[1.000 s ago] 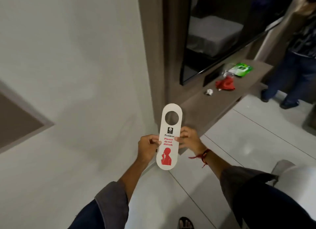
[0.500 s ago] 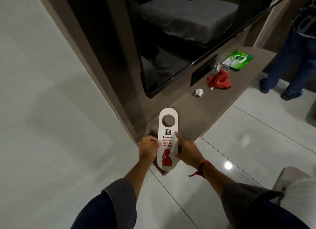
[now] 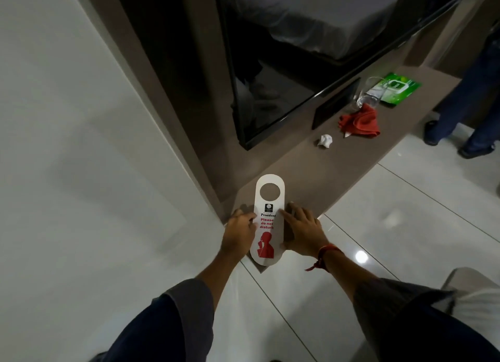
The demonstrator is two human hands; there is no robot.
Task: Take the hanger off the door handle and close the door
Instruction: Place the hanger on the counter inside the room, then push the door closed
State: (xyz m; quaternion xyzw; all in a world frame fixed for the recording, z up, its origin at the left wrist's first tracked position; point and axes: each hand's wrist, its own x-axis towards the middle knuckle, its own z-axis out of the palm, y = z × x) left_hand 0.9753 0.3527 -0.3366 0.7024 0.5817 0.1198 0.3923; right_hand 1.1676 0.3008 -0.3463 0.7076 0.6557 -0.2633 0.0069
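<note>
The white "Please do not disturb" door hanger, with red print and a round hole at its top, lies at the near corner of the brown counter, its lower end past the counter's edge. My left hand pinches its left edge. My right hand rests on its right side with fingers spread over the card. No door or door handle is in view.
A white wall fills the left. A dark TV screen hangs over the counter, which carries a crumpled paper, a red cloth, a glass and a green packet. Another person's legs stand at the right.
Both hands have lowered the hanger from the air onto the counter's near corner. My right hand went from pinching its edge to lying spread on it. The view turned right, toward the counter.
</note>
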